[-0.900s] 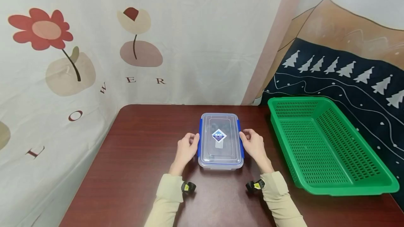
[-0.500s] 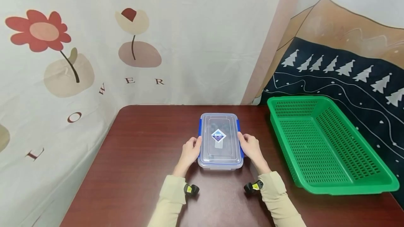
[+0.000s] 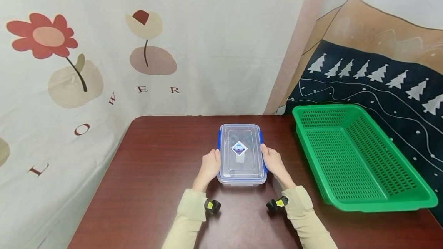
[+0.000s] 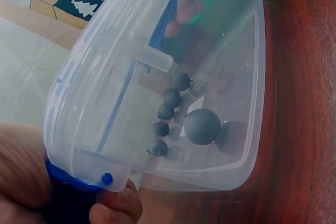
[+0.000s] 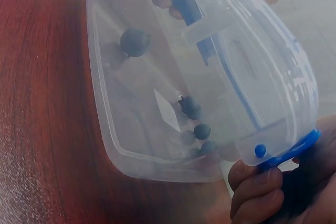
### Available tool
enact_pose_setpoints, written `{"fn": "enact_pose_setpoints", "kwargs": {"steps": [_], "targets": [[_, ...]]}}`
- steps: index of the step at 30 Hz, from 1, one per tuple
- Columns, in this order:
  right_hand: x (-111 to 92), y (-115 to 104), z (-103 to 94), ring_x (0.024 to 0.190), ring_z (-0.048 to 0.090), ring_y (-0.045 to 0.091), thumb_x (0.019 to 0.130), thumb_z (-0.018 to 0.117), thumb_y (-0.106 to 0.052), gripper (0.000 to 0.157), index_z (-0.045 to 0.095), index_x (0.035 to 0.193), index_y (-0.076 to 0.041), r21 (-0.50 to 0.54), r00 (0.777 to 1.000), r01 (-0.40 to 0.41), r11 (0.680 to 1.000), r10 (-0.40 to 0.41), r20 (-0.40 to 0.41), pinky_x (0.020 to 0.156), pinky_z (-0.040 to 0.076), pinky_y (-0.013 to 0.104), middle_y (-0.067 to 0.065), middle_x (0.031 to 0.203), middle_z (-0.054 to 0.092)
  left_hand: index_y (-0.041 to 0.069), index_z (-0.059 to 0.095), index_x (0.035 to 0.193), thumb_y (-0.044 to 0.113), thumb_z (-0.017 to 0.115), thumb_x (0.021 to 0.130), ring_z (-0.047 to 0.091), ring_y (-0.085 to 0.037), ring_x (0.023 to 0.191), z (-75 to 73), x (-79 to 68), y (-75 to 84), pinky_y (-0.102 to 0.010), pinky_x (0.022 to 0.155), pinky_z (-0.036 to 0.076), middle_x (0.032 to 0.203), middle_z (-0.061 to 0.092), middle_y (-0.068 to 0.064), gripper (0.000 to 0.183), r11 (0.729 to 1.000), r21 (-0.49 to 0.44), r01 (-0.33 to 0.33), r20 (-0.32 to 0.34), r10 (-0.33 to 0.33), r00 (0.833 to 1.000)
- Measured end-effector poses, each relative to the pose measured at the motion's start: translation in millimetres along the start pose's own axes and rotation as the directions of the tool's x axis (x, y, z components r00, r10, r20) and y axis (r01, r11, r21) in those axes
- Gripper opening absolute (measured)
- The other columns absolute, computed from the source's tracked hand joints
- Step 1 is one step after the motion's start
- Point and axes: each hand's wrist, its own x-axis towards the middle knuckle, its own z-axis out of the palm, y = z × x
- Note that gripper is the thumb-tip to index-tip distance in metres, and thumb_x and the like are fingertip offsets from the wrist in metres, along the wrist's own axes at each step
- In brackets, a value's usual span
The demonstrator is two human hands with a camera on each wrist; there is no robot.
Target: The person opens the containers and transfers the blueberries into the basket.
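Note:
A clear plastic food container point(image 3: 242, 170) with a lid, blue side latches and a diamond-shaped label point(image 3: 240, 148) sits on the table in the head view. My left hand point(image 3: 210, 165) grips its left side, the fingers curled at the blue latch point(image 4: 73, 179) in the left wrist view. On the opposite side my right hand point(image 3: 274, 163) holds the other blue latch point(image 5: 296, 148), thumb on top and fingers beneath. Through the walls show several small dark round balls and one larger dark ball point(image 4: 202, 126), lying on the container's floor.
Right of the container stands a large green slotted basket point(image 3: 346, 168) at the table's right edge. The dark red wooden table point(image 3: 155, 180) ends at a white printed curtain point(image 3: 221, 49) behind. A small black wrist camera point(image 3: 212, 206) is strapped over each sleeve.
Both hands have closed in on the container's sides, the left shifting right and forming a tighter grip, the right taking hold of its latch. The container stays in place.

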Motion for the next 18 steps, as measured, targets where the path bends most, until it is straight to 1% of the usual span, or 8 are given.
{"fn": "enact_pose_setpoints", "kwargs": {"steps": [3, 6, 7, 10, 13, 15, 17, 18], "targets": [[0, 1, 0.2, 0.096, 0.059, 0.042, 0.1, 0.035, -0.025, 0.045, 0.063, 0.104, 0.011, 0.0, 1.0, 0.001, 1.0, -0.001, -0.008, 0.084, 0.048, 0.052, 0.028, 0.1, 0.064, -0.004, 0.056, 0.078, 0.029, 0.029, 0.101, 0.06, -0.047, 0.075, 5.5, 1.8, -8.3, -0.051, 0.063, 0.051, 0.071, 0.06, -0.025, 0.049, 0.997, 0.05, -0.065, -0.035, 0.067, 0.997], [1, 1, 0.5, 0.098, 0.059, 0.042, 0.1, 0.035, -0.026, 0.046, 0.062, 0.106, 0.011, 0.008, 1.0, -0.011, 1.0, 0.011, -0.008, 0.086, 0.048, 0.052, 0.029, 0.102, 0.063, -0.005, 0.054, 0.076, 0.023, 0.032, 0.1, 0.06, -0.047, 0.071, 1.6, 0.3, -0.5, -0.051, 0.059, 0.05, 0.07, 0.06, -0.027, 0.043, 0.993, 0.092, -0.08, -0.047, 0.084, 0.995], [1, 1, 0.7, 0.099, 0.058, 0.042, 0.1, 0.035, -0.026, 0.046, 0.062, 0.107, 0.011, 0.01, 1.0, -0.014, 1.0, 0.015, -0.007, 0.087, 0.047, 0.052, 0.029, 0.104, 0.063, -0.007, 0.054, 0.075, 0.016, 0.036, 0.099, 0.06, -0.049, 0.072, -7.1, -3.4, 13.4, -0.054, 0.06, 0.05, 0.071, 0.059, -0.03, 0.038, 0.994, 0.1, -0.049, -0.024, 0.051, 0.998], [1, 0, 1.4, 0.102, 0.058, 0.043, 0.101, 0.035, -0.027, 0.047, 0.061, 0.11, 0.011, 0.017, 1.0, -0.024, 1.0, 0.024, -0.003, 0.089, 0.047, 0.052, 0.029, 0.107, 0.062, -0.008, 0.054, 0.075, 0.01, 0.04, 0.097, 0.06, -0.049, 0.074, -10.8, -3.6, 20.6, -0.055, 0.062, 0.051, 0.072, 0.06, -0.03, 0.032, 0.995, 0.099, -0.014, -0.001, 0.014, 1.0], [0, 0, 1.5, 0.103, 0.057, 0.043, 0.101, 0.035, -0.026, 0.046, 0.061, 0.11, 0.011, 0.016, 1.0, -0.022, 1.0, 0.022, 0.002, 0.089, 0.046, 0.052, 0.029, 0.108, 0.062, -0.006, 0.056, 0.078, 0.013, 0.037, 0.098, 0.061, -0.047, 0.076, -7.7, -1.4, 8.7, -0.053, 0.064, 0.051, 0.074, 0.061, -0.027, 0.034, 0.991, 0.129, -0.045, -0.002, 0.046, 0.999], [0, 0, 1.3, 0.101, 0.058, 0.042, 0.101, 0.035, -0.026, 0.046, 0.062, 0.108, 0.01, 0.013, 1.0, -0.023, 1.0, 0.023, 0.001, 0.088, 0.047, 0.052, 0.028, 0.106, 0.062, -0.003, 0.055, 0.076, 0.021, 0.031, 0.101, 0.06, -0.045, 0.07, 13.3, 7.0, -25.5, -0.048, 0.059, 0.05, 0.07, 0.06, -0.023, 0.042, 0.981, 0.156, -0.119, -0.065, 0.13, 0.989], [0, 0, 0.9, 0.1, 0.058, 0.042, 0.101, 0.035, -0.026, 0.046, 0.062, 0.107, 0.01, 0.01, 1.0, -0.023, 1.0, 0.023, -0.002, 0.088, 0.047, 0.052, 0.028, 0.105, 0.062, -0.002, 0.055, 0.077, 0.025, 0.027, 0.101, 0.06, -0.043, 0.071, 23.6, 11.5, -46.1, -0.046, 0.061, 0.051, 0.07, 0.06, -0.022, 0.046, 0.979, 0.165, -0.12, -0.063, 0.132, 0.989], [0, 1, 0.9, 0.1, 0.058, 0.041, 0.101, 0.035, -0.026, 0.045, 0.062, 0.106, 0.01, 0.009, 1.0, -0.025, 1.0, 0.025, -0.004, 0.087, 0.047, 0.052, 0.028, 0.105, 0.063, -0.002, 0.055, 0.076, 0.024, 0.027, 0.102, 0.06, -0.043, 0.071, 24.0, 10.9, -49.2, -0.046, 0.062, 0.051, 0.07, 0.06, -0.021, 0.046, 0.98, 0.157, -0.119, -0.066, 0.131, 0.989]]}}
